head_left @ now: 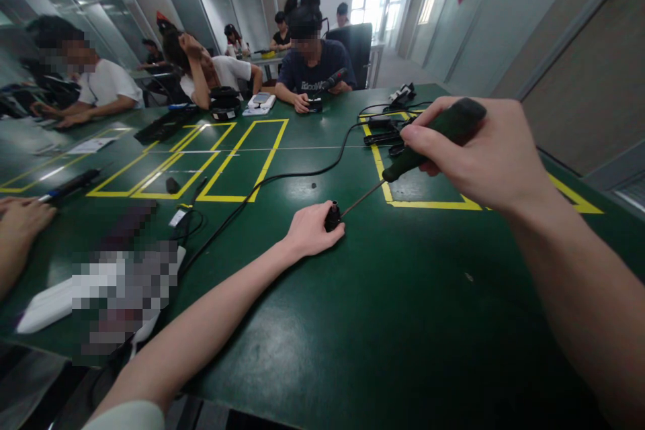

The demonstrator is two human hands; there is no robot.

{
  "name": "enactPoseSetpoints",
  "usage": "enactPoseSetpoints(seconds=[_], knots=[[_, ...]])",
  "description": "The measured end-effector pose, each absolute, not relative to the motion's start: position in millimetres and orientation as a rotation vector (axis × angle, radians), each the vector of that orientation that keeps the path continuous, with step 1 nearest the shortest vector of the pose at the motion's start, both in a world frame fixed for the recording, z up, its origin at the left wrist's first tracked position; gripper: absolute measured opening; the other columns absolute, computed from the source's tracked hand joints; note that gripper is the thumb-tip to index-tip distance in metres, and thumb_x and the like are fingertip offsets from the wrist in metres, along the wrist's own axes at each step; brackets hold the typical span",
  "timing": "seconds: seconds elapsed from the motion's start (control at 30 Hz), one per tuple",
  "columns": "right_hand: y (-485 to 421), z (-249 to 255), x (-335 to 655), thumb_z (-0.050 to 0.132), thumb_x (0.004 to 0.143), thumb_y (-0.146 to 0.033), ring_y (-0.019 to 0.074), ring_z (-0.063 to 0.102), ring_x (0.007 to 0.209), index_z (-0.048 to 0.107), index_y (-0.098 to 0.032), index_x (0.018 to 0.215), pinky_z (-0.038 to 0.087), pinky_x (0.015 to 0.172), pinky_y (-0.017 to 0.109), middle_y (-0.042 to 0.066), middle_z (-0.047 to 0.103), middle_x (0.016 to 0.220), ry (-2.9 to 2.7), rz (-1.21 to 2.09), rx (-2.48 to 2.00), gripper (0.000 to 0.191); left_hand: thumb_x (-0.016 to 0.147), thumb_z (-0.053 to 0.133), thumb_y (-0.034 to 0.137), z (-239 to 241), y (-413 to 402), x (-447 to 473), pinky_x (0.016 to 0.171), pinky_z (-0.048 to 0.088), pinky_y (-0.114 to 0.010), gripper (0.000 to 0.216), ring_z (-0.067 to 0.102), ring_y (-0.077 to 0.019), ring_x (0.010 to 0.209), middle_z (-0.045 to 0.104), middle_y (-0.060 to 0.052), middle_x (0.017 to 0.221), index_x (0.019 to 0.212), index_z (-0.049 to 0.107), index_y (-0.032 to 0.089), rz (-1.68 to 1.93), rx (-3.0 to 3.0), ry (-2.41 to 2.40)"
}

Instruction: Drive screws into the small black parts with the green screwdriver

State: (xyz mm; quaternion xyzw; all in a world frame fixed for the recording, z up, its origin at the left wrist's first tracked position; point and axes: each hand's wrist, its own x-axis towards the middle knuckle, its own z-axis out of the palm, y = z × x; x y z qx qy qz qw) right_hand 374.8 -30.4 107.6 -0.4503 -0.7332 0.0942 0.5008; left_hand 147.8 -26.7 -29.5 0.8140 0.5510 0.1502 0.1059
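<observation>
My right hand is closed around the dark green handle of a screwdriver. Its thin metal shaft slants down to the left, and the tip meets or nearly meets a small black cylindrical part. That part is gripped between the thumb and fingers of my left hand, which rests low over the green table. What kind of part it is I cannot make out, since my fingers cover much of it.
A black cable curves across the table. Black tools or parts lie inside a yellow-taped box beyond my right hand. At left are a white object, partly blurred, and another person's hand. Co-workers sit across the table.
</observation>
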Motion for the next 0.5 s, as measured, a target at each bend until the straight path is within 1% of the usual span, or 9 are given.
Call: enactPoseSetpoints(seconds=[0.17,0.23,0.3,0.4,0.5], knots=[[-29.9,105.1,375.5,0.074,0.090,-0.051,0.0133,0.050,0.051,0.063,-0.022,0.071,0.037,0.049,0.030,-0.002,0.055,0.056,-1.831,0.238,-1.069,0.036,0.093,0.065,0.036,-30.3,-25.8,146.4,0.071,0.048,-0.031,0.017,0.069,-0.0225,0.077,0.070,-0.002,0.080,0.084,0.059,0.023,0.467,2.402,1.569],[-30.9,106.0,376.6,0.075,0.090,-0.055,0.0151,0.053,0.054,0.064,-0.024,0.074,0.040,0.050,0.031,-0.001,0.058,0.060,-1.867,0.255,-1.077,0.036,0.093,0.065,0.036,-31.3,-25.4,145.8,0.070,0.047,-0.031,0.018,0.068,-0.0223,0.076,0.069,-0.001,0.079,0.083,0.058,0.023,0.474,2.401,1.562],[-32.8,107.5,377.5,0.076,0.088,-0.056,0.0168,0.058,0.060,0.064,-0.026,0.080,0.045,0.053,0.032,0.000,0.062,0.069,-1.889,0.249,-1.081,0.033,0.093,0.065,0.037,-31.9,-25.3,145.3,0.069,0.046,-0.031,0.019,0.068,-0.0222,0.076,0.069,-0.001,0.079,0.083,0.057,0.023,0.471,2.401,1.561],[-36.8,110.1,378.0,0.081,0.083,-0.051,0.0170,0.058,0.064,0.060,-0.028,0.089,0.048,0.056,0.031,0.001,0.062,0.080,-1.859,0.165,-1.096,0.031,0.093,0.065,0.037,-32.2,-25.7,145.0,0.068,0.046,-0.032,0.020,0.067,-0.0219,0.075,0.069,-0.001,0.079,0.082,0.056,0.023,0.481,2.403,1.557],[-40.6,112.5,378.1,0.081,0.078,-0.040,0.0167,0.054,0.063,0.057,-0.029,0.094,0.046,0.055,0.030,0.001,0.061,0.083,-1.834,0.093,-1.116,0.031,0.094,0.064,0.038,-32.8,-25.5,145.0,0.069,0.046,-0.032,0.021,0.067,-0.0220,0.075,0.069,-0.001,0.079,0.082,0.057,0.023,0.500,2.407,1.552]])
